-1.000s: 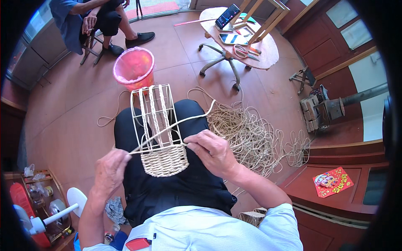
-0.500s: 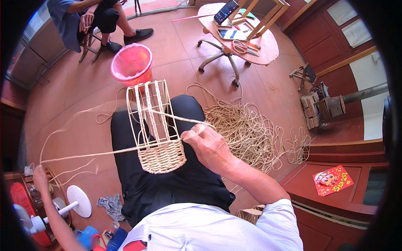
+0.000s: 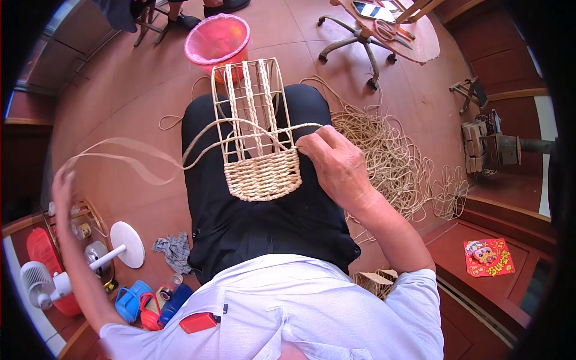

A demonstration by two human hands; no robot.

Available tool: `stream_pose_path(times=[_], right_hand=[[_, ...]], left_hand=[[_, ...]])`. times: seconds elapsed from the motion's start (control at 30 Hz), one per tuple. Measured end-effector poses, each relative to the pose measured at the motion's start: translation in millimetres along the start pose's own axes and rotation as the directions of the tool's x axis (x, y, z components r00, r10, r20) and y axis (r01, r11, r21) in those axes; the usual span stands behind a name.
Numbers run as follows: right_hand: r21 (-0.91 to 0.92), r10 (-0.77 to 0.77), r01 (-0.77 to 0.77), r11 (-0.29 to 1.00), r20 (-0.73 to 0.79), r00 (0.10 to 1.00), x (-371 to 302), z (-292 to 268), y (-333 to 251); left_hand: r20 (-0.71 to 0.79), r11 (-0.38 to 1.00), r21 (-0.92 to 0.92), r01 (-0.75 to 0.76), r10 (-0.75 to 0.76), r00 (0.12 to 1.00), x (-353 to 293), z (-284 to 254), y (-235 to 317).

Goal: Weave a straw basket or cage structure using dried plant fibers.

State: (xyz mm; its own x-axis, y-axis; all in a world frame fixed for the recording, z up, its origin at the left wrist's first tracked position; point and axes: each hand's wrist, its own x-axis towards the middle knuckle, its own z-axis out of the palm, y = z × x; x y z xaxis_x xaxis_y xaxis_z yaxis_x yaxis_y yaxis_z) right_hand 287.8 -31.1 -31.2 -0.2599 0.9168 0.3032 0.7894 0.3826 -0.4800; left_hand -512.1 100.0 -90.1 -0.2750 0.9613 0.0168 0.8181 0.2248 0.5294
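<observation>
A half-woven basket (image 3: 264,175) rests on my lap, its woven band nearest me and its bare wire frame (image 3: 281,90) reaching away. Braided strips (image 3: 248,102) run lengthwise along the frame. My right hand (image 3: 337,161) is closed on the right edge of the basket, at the top of the weaving; its fingertips are partly hidden. Out to the far left, my left hand (image 3: 63,185) is raised and blurred, with the straw-coloured cord (image 3: 207,129) running to it in a slack loop. Another stretch of cord passes through the frame toward my right hand.
A large heap of loose cord (image 3: 384,156) lies on the floor to the right. Beyond the basket stands a pink lined bucket (image 3: 216,42). A wheeled round table (image 3: 414,51) holds scissors (image 3: 393,33). At left are a fan (image 3: 39,282) and blue jug (image 3: 129,303). Another person's shoes (image 3: 183,23) show.
The cord to my left hand has gone from taut to a slack loop, and that hand is higher. My right hand stays at the basket's edge. The whole view has shifted.
</observation>
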Motion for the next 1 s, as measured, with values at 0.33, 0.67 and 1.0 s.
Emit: stream_pose_path(times=[0.33,0.67,1.0], right_hand=[[0.04,0.072,-0.069,0.997,-0.091,0.993,-4.7,3.1,-4.8],[0.199,0.074,-0.044,0.979,-0.144,0.987,-1.5,14.1,-1.1],[0.465,0.346,-0.278,0.841,-0.065,0.936,-13.8,20.7,-6.3]], left_hand=[[0.6,0.844,-0.535,0.031,0.353,0.718,-213.9,165.8,397.5],[0.353,0.857,0.035,-0.513,0.47,0.809,-47.8,92.9,401.6],[-0.21,0.424,-0.432,-0.796,0.811,0.546,-163.2,140.0,558.5]])
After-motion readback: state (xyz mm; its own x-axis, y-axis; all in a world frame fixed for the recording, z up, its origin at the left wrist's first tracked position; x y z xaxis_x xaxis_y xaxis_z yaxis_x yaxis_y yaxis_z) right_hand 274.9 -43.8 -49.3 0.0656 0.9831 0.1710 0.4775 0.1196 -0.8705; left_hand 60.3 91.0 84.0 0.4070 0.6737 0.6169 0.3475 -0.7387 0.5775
